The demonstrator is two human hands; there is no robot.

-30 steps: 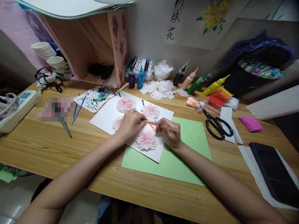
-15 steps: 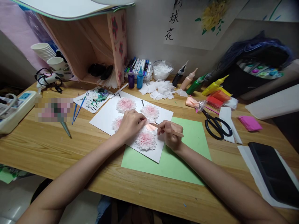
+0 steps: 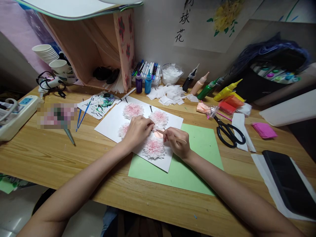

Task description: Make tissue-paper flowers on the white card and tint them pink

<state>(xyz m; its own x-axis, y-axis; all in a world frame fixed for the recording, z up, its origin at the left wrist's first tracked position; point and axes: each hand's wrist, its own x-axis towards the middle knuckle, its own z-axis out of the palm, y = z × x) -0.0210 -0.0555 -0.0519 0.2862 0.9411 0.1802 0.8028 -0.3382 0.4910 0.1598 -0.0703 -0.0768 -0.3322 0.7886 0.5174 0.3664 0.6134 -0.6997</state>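
Observation:
My right hand (image 3: 178,141) is closed around a flat wooden craft stick (image 3: 182,141), whose thin tip reaches over a peach-coloured oval patch (image 3: 159,134) on the white paper (image 3: 111,123). Beside that patch, my left hand (image 3: 138,130) rests on the paper with thumb and fingertips pinched together; whatever is between them is too small to make out. Pink and white ruffled paper flowers lie around the hands: one at the upper left (image 3: 133,110), one at the upper right (image 3: 158,118) and one in front (image 3: 153,148). Another flower is partly hidden by my left hand.
Green paper (image 3: 197,174) lies under the white sheet. To the right are black-handled scissors (image 3: 228,133), a pink packet (image 3: 264,130) and a dark phone-like slab (image 3: 287,181). Paint bottles (image 3: 189,79) and white paper scraps (image 3: 169,94) line the back. Blue brushes (image 3: 84,113) lie left.
My right hand has moved slightly left with the craft stick, and less of the stick's rear end sticks out behind it. My left hand stays nearly in place.

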